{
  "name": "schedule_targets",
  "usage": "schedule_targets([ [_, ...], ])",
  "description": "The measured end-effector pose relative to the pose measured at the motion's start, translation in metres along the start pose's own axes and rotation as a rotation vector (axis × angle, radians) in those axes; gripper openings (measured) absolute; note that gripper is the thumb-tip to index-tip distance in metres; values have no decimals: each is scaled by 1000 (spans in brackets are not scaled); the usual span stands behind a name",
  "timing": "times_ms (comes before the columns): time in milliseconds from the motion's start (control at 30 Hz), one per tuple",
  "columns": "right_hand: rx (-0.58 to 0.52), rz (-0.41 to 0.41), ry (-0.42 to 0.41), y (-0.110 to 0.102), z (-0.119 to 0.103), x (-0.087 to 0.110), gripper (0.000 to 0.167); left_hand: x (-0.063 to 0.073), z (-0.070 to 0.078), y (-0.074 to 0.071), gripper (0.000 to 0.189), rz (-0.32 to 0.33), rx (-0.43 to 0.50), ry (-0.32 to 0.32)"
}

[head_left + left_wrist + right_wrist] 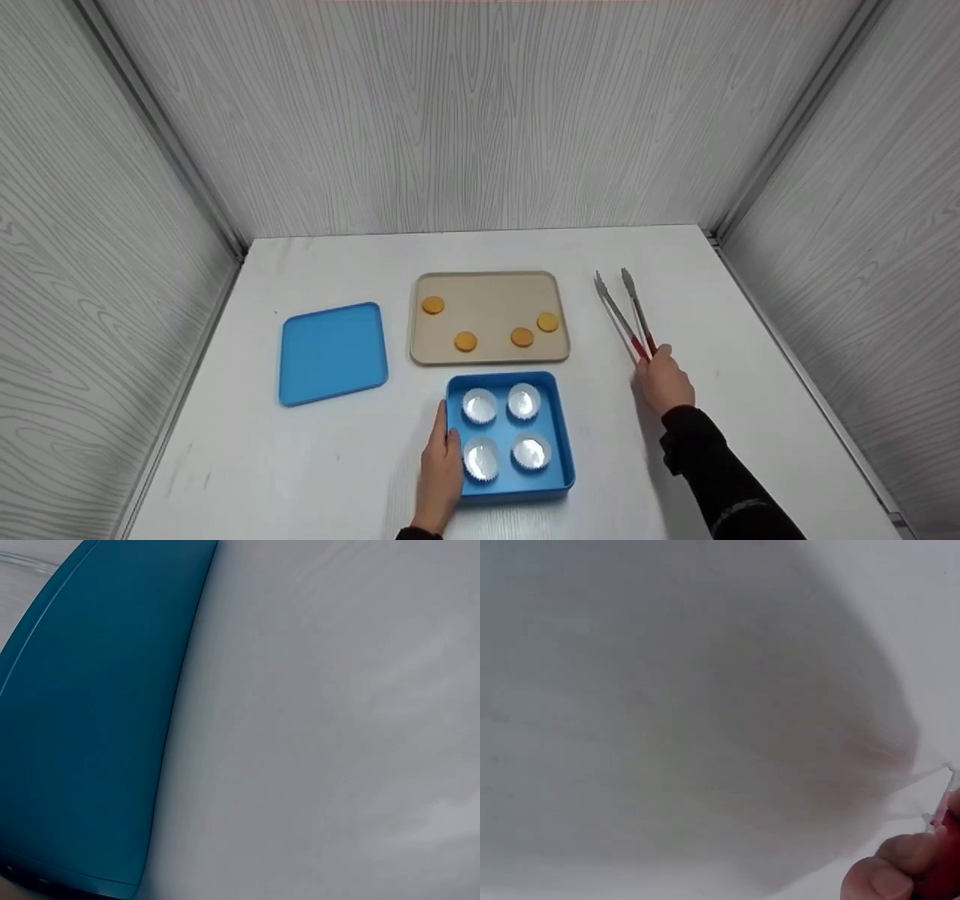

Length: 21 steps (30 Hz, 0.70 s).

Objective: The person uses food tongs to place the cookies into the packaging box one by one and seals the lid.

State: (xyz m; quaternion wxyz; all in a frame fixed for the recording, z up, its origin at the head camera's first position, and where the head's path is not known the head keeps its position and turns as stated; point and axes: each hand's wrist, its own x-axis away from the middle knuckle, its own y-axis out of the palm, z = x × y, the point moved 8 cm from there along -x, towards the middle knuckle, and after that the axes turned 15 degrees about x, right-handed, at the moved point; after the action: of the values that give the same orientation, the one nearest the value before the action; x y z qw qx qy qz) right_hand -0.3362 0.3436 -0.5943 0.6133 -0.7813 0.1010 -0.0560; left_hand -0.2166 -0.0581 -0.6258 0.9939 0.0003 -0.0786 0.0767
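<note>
A blue square box [501,471] with several silvery-white paper baking cups [479,406] inside stands near the front of the table. My left hand [441,472] holds its left side, the index finger along the outer wall and the thumb at the rim. The box's blue side wall [97,712] fills the left of the left wrist view. On the right, my right hand [665,382] grips metal tongs [622,315] by their red handles, tips spread apart and pointing to the back. Curled fingers [891,879] on the red handle [939,862] show in the right wrist view.
Behind the box lies a beige tray [491,296] with several round orange-yellow discs [465,341] on it. A flat blue lid [334,354] lies to the left. Grey wood-grain panels [480,120] enclose the white table [225,450] at the back and both sides.
</note>
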Motion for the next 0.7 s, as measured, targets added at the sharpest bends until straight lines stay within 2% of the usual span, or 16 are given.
schedule_targets([
  [167,-58,-13,-20,-4,0,2,30,0,0,0,55,1,-13,-8],
  [333,-100,76,-116,-17,-5,7,39,-1,0,-1,56,-1,-18,-7],
  [533,-120,169,-242,-35,-20,19,43,1,1,-3,55,8,5,27],
  [700,-85,195,-343,-47,-32,32,40,1,0,-2,55,6,3,32],
])
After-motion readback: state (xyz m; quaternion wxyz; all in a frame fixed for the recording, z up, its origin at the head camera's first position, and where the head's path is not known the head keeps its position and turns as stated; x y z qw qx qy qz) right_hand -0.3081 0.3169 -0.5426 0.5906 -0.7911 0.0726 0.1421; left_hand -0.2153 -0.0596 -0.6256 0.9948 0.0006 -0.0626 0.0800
